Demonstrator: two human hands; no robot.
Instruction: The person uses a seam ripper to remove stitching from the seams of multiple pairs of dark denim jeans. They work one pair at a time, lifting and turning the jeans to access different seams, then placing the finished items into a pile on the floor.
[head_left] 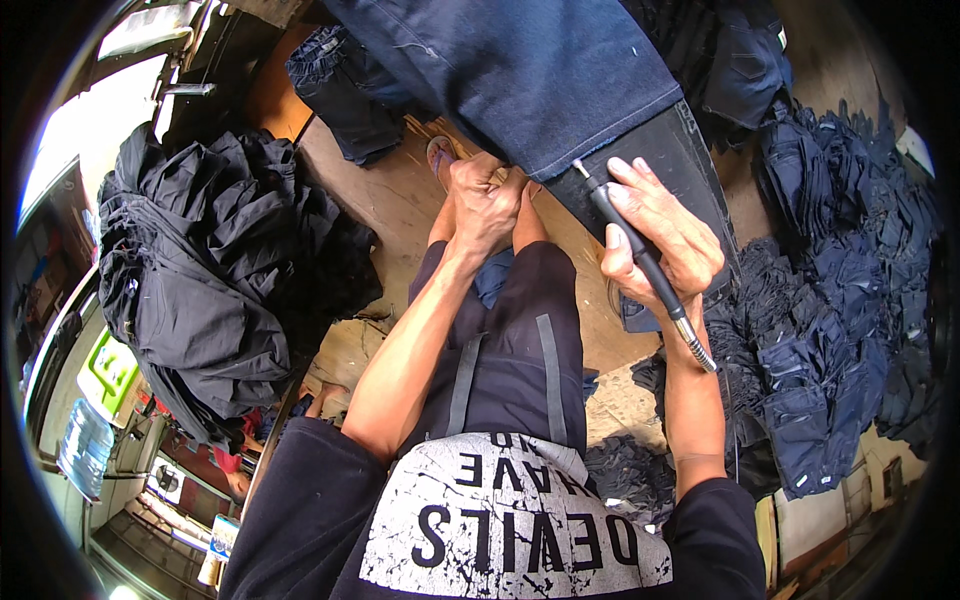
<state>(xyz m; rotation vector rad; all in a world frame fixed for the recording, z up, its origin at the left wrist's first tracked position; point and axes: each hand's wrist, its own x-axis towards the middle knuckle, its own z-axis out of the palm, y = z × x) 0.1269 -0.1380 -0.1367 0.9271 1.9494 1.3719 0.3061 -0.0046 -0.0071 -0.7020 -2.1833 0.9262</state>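
A dark blue denim garment leg (pixel 545 80) lies stretched over a long black board (pixel 690 165) ahead of me. My left hand (pixel 484 200) is closed at the left corner of its hem and appears to pinch the cloth edge. In my right hand (pixel 668 235) I hold a slim black rotary tool handpiece (pixel 648 262) like a pen. Its pale metal tip points at the hem, close to the frayed edge; I cannot tell whether it touches. A metal spring sleeve shows at the tool's rear end.
A large heap of black garments (pixel 215 270) is piled on my left. Stacks of dark blue jeans (pixel 825 300) lie on my right. More dark garments (pixel 345 95) sit beyond my feet. Dark cloth (pixel 630 475) lies low beside my lap.
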